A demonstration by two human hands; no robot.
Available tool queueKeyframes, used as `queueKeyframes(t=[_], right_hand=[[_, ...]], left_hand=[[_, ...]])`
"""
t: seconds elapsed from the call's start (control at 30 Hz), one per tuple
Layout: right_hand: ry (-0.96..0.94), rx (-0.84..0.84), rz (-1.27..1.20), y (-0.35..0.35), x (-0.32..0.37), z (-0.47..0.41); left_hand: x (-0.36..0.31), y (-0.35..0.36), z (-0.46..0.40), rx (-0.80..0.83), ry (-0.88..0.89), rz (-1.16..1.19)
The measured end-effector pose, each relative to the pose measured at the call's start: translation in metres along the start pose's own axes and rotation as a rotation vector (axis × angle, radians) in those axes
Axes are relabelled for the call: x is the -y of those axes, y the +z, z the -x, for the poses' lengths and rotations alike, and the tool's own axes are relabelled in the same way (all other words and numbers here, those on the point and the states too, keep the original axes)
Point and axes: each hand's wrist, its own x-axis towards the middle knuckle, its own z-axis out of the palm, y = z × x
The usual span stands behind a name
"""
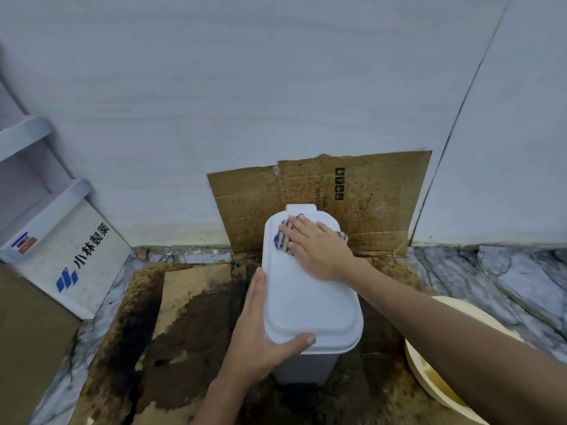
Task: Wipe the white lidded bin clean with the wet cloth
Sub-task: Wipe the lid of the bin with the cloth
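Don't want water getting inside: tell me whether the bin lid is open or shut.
Shut. The lid lies flat on the white bin, the right hand pressing the cloth on it, the left hand gripping its edge.

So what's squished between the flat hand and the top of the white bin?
A blue-and-white cloth. The head view shows the right hand pressing it flat onto the white bin's lid.

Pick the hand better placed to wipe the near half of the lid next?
Right hand: it already presses the cloth flat on the bin lid. The left hand grips the lid's edge, steadying the bin.
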Motion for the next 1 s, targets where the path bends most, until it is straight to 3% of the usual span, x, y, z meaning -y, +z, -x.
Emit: queueKeyframes(t=[0.1,0.17,0.27,0.43,0.57,0.73,0.83,1.0], right_hand=[[-0.207,-0.006,0.009,0.007,0.011,0.07],[-0.23,-0.013,-0.054,0.006,0.0,0.107],[-0.14,-0.037,-0.254,0.005,-0.024,0.113],[0.161,-0.135,-0.637,0.017,-0.031,0.04],[0.332,-0.189,-0.898,0.011,-0.03,0.021],[0.418,-0.33,-1.151,0.023,-0.005,0.064],[0.45,-0.412,-1.195,0.032,0.012,0.097],[0.605,-0.597,-1.408,0.044,0.057,0.143]], left_hand=[[0.003,-0.003,0.001,0.025,0.022,-0.03],[0.002,-0.002,0.001,0.022,0.029,-0.04],[-0.001,0.001,0.0,0.012,0.0,-0.043],[-0.017,-0.015,-0.007,0.103,-0.054,-0.148],[-0.036,-0.022,-0.02,0.271,-0.072,-0.373],[-0.05,-0.017,-0.037,0.388,-0.111,-0.665],[-0.052,-0.012,-0.042,0.357,-0.148,-0.632],[-0.044,0.0,-0.029,0.172,-0.118,-0.608]])
